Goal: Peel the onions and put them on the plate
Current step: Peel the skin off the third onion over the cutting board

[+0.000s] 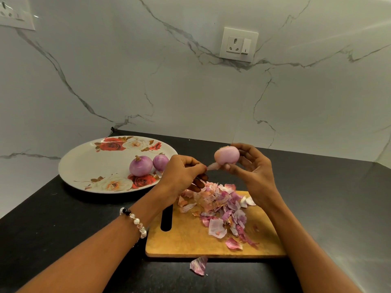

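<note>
My right hand (252,166) holds a pale pink onion (226,155) in its fingertips above the far edge of the wooden cutting board (186,240). My left hand (184,172) pinches a strip of skin (213,166) that still hangs from the onion's underside. Two peeled purple onions (141,166) (160,162) sit on the right side of the floral plate (91,163), which lies on the black counter to the left. A heap of onion peels (218,205) covers the board's middle and far part.
One loose peel (198,265) lies on the black counter (328,208) just in front of the board. A marble wall with a socket (238,44) rises behind the counter. The counter's left edge runs diagonally near the plate.
</note>
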Tool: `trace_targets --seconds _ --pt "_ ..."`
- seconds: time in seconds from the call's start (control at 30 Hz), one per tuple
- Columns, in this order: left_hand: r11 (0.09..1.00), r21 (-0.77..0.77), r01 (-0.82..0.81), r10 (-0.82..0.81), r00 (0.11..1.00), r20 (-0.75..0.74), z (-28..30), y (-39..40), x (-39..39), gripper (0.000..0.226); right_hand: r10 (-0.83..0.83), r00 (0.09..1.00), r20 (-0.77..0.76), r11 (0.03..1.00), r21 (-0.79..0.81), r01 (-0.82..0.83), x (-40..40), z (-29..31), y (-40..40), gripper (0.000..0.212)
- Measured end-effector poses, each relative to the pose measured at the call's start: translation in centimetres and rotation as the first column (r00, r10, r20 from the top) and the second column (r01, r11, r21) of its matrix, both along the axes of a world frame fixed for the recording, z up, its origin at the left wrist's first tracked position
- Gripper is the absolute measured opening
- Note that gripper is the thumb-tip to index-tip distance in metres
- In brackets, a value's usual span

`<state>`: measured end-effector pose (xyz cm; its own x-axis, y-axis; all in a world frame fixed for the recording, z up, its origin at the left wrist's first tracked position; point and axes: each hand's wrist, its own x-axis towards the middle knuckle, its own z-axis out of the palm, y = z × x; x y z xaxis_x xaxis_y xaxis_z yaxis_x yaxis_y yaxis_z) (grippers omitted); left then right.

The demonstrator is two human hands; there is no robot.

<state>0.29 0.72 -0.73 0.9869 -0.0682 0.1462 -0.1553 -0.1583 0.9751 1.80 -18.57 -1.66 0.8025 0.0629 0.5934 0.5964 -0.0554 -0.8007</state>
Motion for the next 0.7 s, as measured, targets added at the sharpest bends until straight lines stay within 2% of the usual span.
trace_targets --seconds 0.2,0.33,0.53,0.7 --pt "0.998 0.035 0.049 -0.050 0.998 0.030 0.12 -0.01 -0.18 0.009 0.046 0.994 -0.101 0.987 0.161 -0.030 0.27 -0.19 -0.37 0.069" --pt "0.994 0.055 0.098 -0.100 0.994 0.040 0.28 -0.05 -0.33 0.009 0.050 0.987 -0.155 0.982 0.188 -0.020 0.24 -0.13 0.00 0.053" --pt "0.968 0.107 0.226 -0.233 0.971 0.060 0.42 -0.11 -0.59 0.010 0.065 0.976 -0.209 0.979 0.201 -0.022 0.07 0.08 0.28 0.043" --pt "0.956 0.123 0.267 -0.279 0.955 0.102 0.59 0.03 -0.55 0.013 0.094 0.959 -0.268 0.969 0.246 -0.026 -0.13 0.30 0.39 0.034"
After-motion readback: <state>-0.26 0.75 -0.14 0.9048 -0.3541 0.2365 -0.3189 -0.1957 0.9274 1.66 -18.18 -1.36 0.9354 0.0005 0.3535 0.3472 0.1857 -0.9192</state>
